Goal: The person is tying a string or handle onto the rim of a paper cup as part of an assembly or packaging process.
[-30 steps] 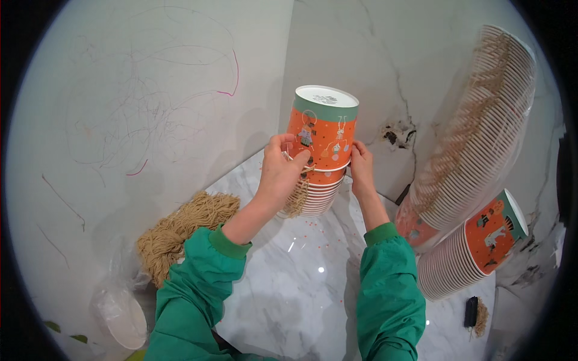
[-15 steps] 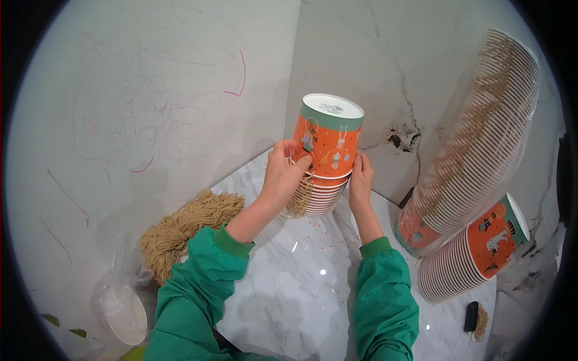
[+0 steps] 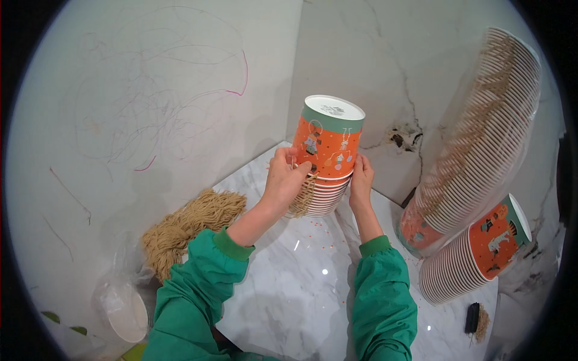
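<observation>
An upside-down stack of paper cups (image 3: 329, 144), orange with a green band and a white base on top, is held between my hands above the table's far corner. My left hand (image 3: 283, 183) grips its left side, thumb across the front near the top cup's rim. A tan handle of twisted cords (image 3: 303, 198) hangs by that thumb along the lower rims; how it is fixed is hidden. My right hand (image 3: 361, 183) closes round the right side of the stack, its fingertips partly hidden behind it.
A bundle of tan cord (image 3: 192, 225) lies at left, near a clear plastic bag with a white cup (image 3: 127, 317). At right lean a long wrapped cup stack (image 3: 475, 138) and a shorter stack (image 3: 454, 268). A small black object (image 3: 472, 317) lies on the marble-patterned table (image 3: 283, 301).
Very little differs. The cup stack is turned slightly, so its printed figures sit a bit further right; both hands keep their hold.
</observation>
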The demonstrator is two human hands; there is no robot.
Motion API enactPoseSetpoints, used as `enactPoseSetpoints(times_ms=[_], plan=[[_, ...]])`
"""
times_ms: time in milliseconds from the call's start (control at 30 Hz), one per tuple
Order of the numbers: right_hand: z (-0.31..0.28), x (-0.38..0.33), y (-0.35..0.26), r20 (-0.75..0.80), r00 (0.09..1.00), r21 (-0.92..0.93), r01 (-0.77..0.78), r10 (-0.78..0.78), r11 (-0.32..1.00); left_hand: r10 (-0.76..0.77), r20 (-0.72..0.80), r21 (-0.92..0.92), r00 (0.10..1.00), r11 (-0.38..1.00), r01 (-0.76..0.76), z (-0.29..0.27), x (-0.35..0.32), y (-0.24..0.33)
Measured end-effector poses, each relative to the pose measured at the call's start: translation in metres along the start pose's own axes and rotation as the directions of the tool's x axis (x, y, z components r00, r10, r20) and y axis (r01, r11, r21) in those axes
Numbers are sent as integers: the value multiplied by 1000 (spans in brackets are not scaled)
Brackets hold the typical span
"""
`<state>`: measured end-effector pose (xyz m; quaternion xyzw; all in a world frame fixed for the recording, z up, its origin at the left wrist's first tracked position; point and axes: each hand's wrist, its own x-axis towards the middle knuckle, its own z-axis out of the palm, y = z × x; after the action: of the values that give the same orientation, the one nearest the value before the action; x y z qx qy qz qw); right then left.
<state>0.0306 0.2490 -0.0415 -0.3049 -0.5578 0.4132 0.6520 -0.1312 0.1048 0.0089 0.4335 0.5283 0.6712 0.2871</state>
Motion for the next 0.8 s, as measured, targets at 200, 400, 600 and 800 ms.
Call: enactPoseSetpoints(times_ms=[200,400,600,800], plan=[[-2,-9,-3,18,999,-90,34,-33,995,-146,24,-75,989,986,148,-2,-10,22],[4,-20,-5,-19,989,-216,139,-147,966,-179,102,-191,979,962,196,-5,-12,29],[5,-24,2,-1,994,-143,104,-105,984,-206,119,-224,971,948,228,-7,-10,27],[6,-30,5,45,987,-196,161,-156,967,-220,132,-209,967,947,244,-13,-6,26]])
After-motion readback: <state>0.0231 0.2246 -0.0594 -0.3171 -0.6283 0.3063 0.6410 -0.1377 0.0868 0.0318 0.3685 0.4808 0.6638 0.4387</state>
